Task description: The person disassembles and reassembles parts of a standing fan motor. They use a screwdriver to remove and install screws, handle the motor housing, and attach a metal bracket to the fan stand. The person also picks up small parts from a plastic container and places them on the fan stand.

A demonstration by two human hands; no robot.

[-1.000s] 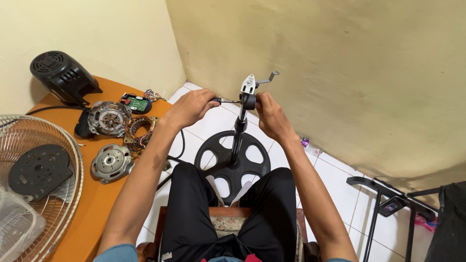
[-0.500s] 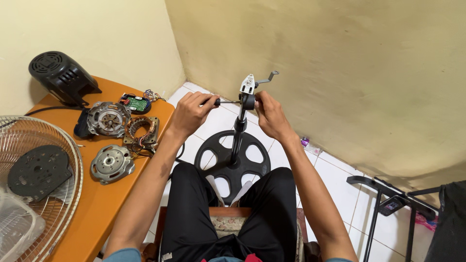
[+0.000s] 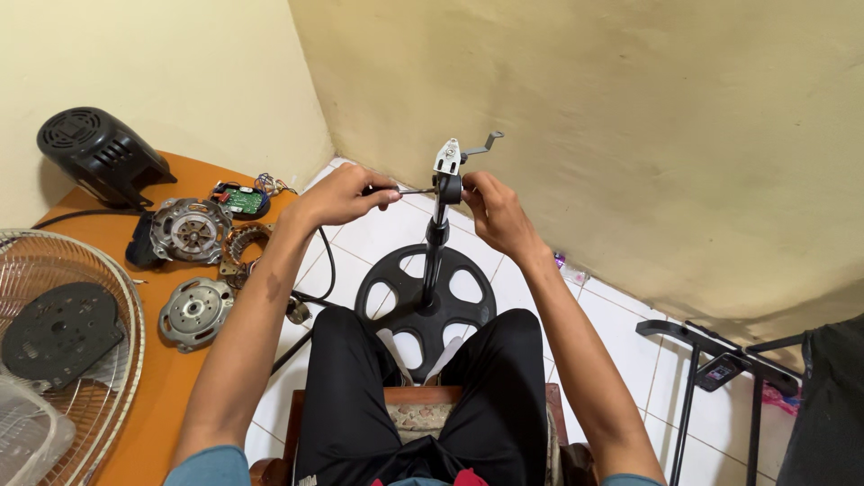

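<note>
Beside the orange table [image 3: 135, 423] of loose motor parts [image 3: 189, 229], my left hand [image 3: 337, 193] grips a screwdriver [image 3: 409, 191] at the fan stand [image 3: 438, 234], my right hand [image 3: 490, 211] clasping its top, fan unassembled.

Black round spoked fan stand base [image 3: 425, 301]; orange wooden table [image 3: 171, 409]; silver ribbed motor housing [image 3: 194, 310]; green circuit board [image 3: 241, 200].

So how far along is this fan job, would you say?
Already apart: the motor halves, black rear cover and wire guard lie on the orange table. In hand: the left hand works a thin tool at the stand top, which the right hand steadies. Refitting those parts probably remains.
</note>
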